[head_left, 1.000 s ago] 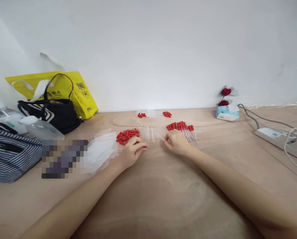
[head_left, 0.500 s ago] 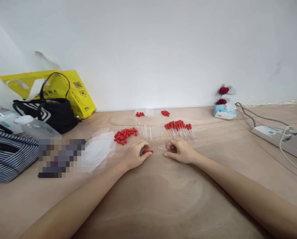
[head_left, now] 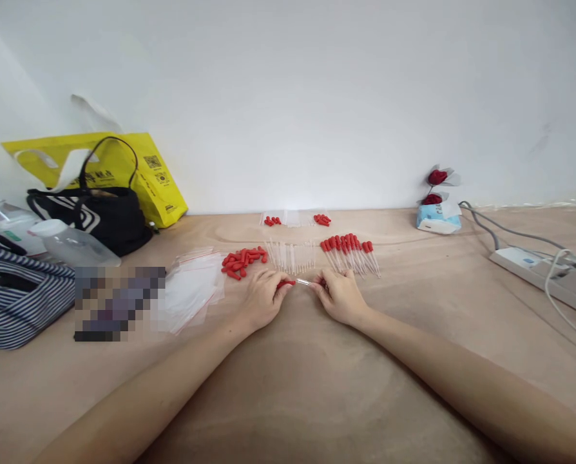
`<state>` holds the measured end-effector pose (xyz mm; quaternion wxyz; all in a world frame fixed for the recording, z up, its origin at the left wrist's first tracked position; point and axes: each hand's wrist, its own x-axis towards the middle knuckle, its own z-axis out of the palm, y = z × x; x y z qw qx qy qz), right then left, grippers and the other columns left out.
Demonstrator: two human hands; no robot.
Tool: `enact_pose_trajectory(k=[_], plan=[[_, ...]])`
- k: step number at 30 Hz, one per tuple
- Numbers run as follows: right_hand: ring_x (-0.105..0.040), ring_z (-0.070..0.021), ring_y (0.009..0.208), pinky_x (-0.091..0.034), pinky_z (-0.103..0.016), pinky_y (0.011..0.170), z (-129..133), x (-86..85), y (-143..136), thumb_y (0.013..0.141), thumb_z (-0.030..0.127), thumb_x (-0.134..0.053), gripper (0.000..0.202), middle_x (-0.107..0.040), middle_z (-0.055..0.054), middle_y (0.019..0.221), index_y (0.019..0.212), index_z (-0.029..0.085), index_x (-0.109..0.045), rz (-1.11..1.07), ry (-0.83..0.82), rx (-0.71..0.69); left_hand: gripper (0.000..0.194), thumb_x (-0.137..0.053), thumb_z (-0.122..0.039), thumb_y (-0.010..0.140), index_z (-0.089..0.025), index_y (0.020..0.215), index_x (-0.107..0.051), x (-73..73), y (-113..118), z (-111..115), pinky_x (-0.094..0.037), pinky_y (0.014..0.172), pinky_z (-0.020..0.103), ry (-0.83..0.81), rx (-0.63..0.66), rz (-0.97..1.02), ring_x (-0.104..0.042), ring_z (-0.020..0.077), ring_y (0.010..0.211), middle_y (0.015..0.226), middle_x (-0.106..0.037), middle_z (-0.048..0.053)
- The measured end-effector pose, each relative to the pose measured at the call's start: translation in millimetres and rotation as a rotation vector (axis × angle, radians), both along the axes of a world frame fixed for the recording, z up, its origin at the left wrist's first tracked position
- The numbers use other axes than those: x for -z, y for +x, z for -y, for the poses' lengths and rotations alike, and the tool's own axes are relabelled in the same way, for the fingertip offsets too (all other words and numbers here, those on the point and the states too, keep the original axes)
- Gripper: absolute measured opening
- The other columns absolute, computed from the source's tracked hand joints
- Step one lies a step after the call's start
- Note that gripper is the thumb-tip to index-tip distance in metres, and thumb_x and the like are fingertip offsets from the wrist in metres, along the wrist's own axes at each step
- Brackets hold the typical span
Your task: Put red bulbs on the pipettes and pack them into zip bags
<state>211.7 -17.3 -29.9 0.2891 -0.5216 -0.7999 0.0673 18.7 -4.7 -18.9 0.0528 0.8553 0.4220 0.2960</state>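
My left hand pinches a red rubber dropper bulb between thumb and fingers, its open end pointing right. Facing it, my right hand grips a clear dropper tube, whose end is close to the bulb's mouth; whether they touch I cannot tell. Behind my hands lies a row of loose clear tubes. A heap of red bulbs sits beyond my left hand. Past my right hand, several droppers with red bulbs fitted lie side by side.
Clear zip bags are stacked at left, near a blurred-out dark object. Bottles, a striped bag, a black bag and a yellow bag stand farther left. A filled bag lies by the wall; a power strip is right.
My right hand has moved left with the tube, bringing its end close to the bulb. My left hand's fingers have closed more around the bulb.
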Motion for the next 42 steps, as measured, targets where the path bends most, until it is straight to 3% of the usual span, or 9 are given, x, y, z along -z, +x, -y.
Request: enact_pose_trajectory(k=[7,12,21,32,39,42], plan=[[-0.055,-0.013,0.068,-0.021,-0.027,0.07,1,-0.7,-6,0.085,0.026,-0.042,0.013,-0.064,0.001,0.075,0.08,0.018,-0.05,-0.044,-0.002,-0.078,0.015,-0.043,-0.026,0.084,-0.019,0.087,-0.057,0.3,1,-1,-0.041,0.077,0.032,-0.105,-0.024,0.077,-0.056,0.0167,0.082,0.084,-0.063,0.001],[-0.053,-0.0114,0.065,-0.02,-0.027,0.069,1,-1.2,-5,0.084,0.025,-0.043,0.014,-0.063,0.002,0.071,0.077,0.018,-0.053,-0.034,0.024,-0.17,0.013,-0.048,-0.024,0.08,-0.019,0.079,-0.059,-1.4,1,-2,-0.042,0.074,0.031,-0.144,-0.016,0.066,-0.057,0.0156,0.074,0.076,-0.063,0.0],[-0.047,-0.0111,0.061,-0.017,-0.03,0.068,-6,-1.6,3,0.084,0.021,-0.039,0.021,-0.061,-0.001,0.067,0.071,0.016,-0.055,0.169,0.229,-0.292,0.013,-0.045,-0.021,0.082,-0.019,0.079,-0.057,3.7,-1,3,-0.029,0.093,0.04,0.017,0.104,-0.026,-0.059,0.0136,0.074,0.076,-0.065,-0.001],[-0.043,-0.0103,0.056,-0.018,-0.029,0.066,-10,2.5,-5,0.084,0.02,-0.037,0.023,-0.06,-0.001,0.064,0.072,0.015,-0.055,0.152,0.304,-0.292,0.015,-0.043,-0.023,0.083,-0.017,0.078,-0.056,6.3,1,1,-0.04,0.083,0.035,0.109,0.176,0.017,-0.057,0.0147,0.072,0.074,-0.063,0.003],[-0.046,-0.0109,0.058,-0.018,-0.029,0.066,-12,1.3,-10,0.085,0.019,-0.035,0.024,-0.062,-0.002,0.068,0.074,0.015,-0.056,0.146,0.256,-0.312,0.016,-0.045,-0.023,0.082,-0.016,0.077,-0.057,4.3,1,1,-0.043,0.075,0.033,0.046,0.171,0.05,-0.056,0.0166,0.075,0.075,-0.062,0.005],[-0.048,-0.0113,0.061,-0.018,-0.029,0.067,-12,1.7,-10,0.087,0.021,-0.034,0.024,-0.063,-0.002,0.071,0.078,0.015,-0.056,0.14,0.225,-0.305,0.015,-0.045,-0.025,0.082,-0.016,0.078,-0.058,1.2,0,2,-0.044,0.073,0.031,-0.056,0.154,0.07,-0.057,0.0161,0.075,0.077,-0.062,0.004]])
